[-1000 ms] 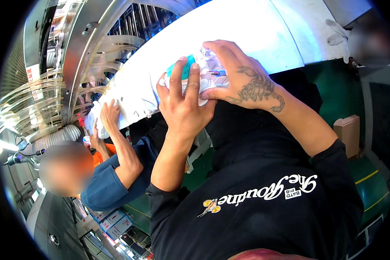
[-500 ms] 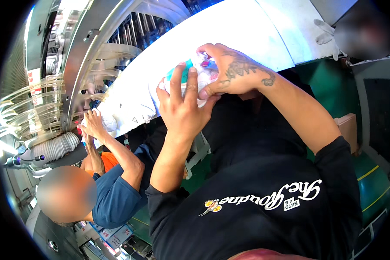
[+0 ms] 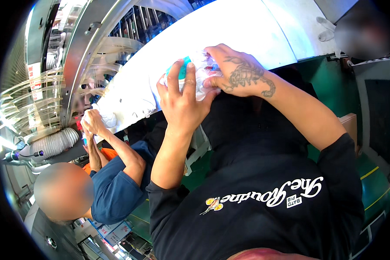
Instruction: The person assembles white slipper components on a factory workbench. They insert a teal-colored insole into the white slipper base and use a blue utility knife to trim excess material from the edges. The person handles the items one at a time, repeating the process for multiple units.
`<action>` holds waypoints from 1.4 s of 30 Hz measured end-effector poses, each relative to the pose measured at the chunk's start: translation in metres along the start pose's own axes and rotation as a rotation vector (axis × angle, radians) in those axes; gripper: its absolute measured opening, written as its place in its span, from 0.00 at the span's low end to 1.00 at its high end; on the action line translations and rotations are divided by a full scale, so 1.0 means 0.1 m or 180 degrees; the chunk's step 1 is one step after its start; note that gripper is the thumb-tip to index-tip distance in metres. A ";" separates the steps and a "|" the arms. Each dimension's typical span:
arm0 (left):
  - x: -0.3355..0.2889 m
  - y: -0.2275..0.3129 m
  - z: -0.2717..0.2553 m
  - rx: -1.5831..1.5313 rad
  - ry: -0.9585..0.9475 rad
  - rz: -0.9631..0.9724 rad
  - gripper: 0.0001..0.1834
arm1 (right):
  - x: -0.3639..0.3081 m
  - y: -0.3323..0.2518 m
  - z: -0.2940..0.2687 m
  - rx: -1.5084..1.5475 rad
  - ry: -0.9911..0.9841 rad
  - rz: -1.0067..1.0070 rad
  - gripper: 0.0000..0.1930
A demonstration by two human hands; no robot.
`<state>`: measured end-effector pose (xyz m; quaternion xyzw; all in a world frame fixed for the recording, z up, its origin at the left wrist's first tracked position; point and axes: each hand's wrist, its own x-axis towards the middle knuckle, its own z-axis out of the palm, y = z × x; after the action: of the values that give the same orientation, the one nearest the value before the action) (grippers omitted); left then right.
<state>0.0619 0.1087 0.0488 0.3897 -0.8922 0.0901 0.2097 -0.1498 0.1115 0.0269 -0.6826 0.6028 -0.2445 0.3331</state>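
A crinkled white bundle (image 3: 200, 65) with a teal patch and small red and blue bits lies between my two hands over the near edge of the white worktop (image 3: 242, 30). What kind of thing it is does not show clearly. My left hand (image 3: 184, 102) grips its left side, two fingers stretched over the teal patch and the thumb low at the front. From the right, my tattooed right hand (image 3: 235, 73) pinches the white material between curled fingers and thumb. The bundle's underside is hidden.
Crumpled white pieces (image 3: 138, 104) lie on the worktop to the left. Beyond them a co-worker's hands (image 3: 92, 123) handle a white piece. Clear tubes (image 3: 34, 93) and a ribbed hose (image 3: 60, 145) are at far left. A whitish glove (image 3: 326, 29) lies at far right.
My right hand has shifted slightly, and its fingers have drawn in on the white material, which is spread differently. My left hand keeps its hold. The co-worker's hands have moved closer together.
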 end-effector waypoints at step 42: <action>0.06 0.15 -0.20 -0.0939 0.0266 0.0161 0.51 | -0.50 0.33 -0.02 0.1305 0.0665 -0.0467 0.34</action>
<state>0.0538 0.1215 0.0697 0.3280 -0.8958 -0.0206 0.2993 -0.1803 0.1587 0.0071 -0.6137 0.5205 -0.4545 0.3819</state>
